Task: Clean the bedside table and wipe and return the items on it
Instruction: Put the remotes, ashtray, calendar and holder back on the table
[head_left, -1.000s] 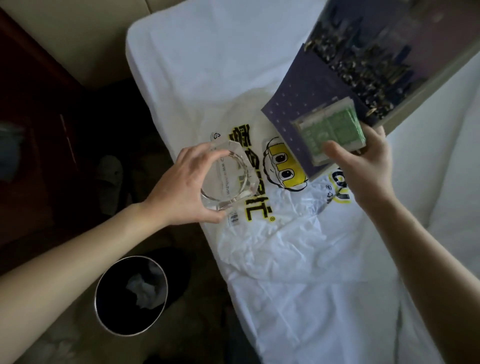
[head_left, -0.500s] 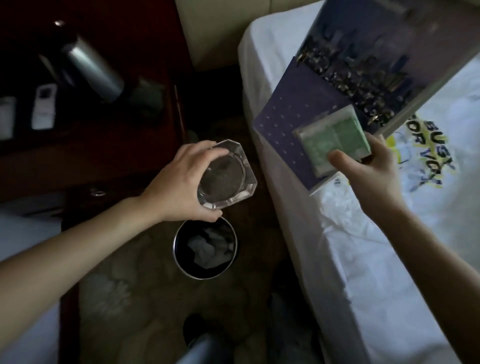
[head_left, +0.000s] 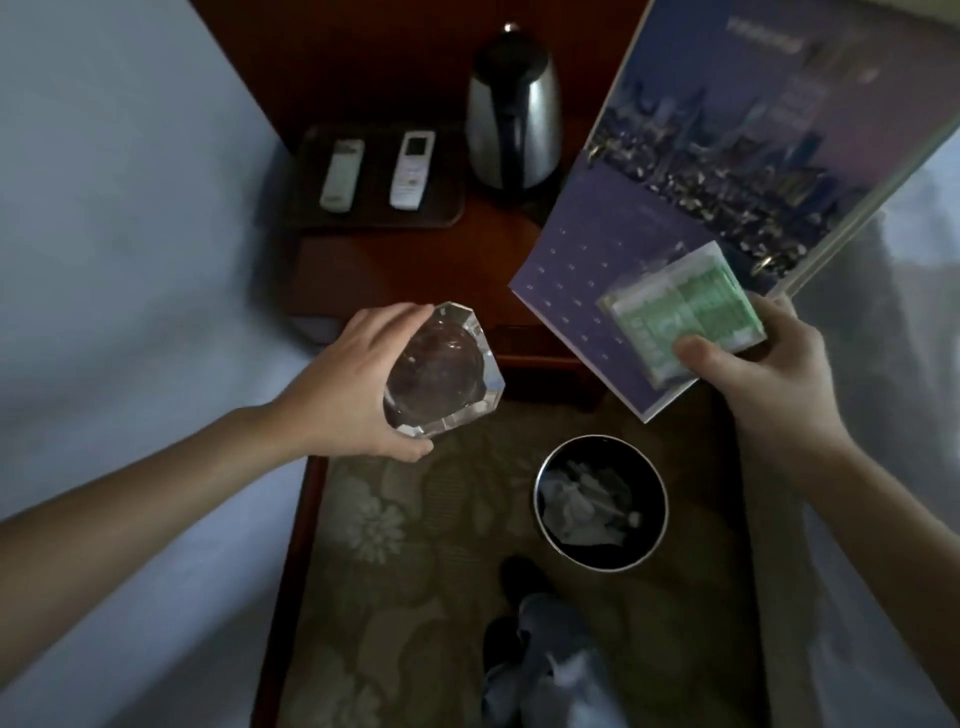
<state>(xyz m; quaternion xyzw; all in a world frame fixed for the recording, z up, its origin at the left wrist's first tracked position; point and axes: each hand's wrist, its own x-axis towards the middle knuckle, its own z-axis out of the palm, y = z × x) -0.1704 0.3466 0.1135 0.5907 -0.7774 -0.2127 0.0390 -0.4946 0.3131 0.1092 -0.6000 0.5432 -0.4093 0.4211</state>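
My left hand grips a clear glass ashtray, held in the air just in front of the dark wooden bedside table. My right hand holds a purple calendar with a city photo together with a green packet, my thumb pressed on the packet. Both are raised above the table's right front corner. On the table stand a steel kettle and a dark tray with two white remotes.
A round black bin with crumpled tissues sits on the patterned carpet between two white beds, left and right. My feet show at the bottom of the view.
The view has swung from the bed with the plastic bag to the bedside table. Both hands carried the ashtray, calendar and packet along, and now hover in front of the table.
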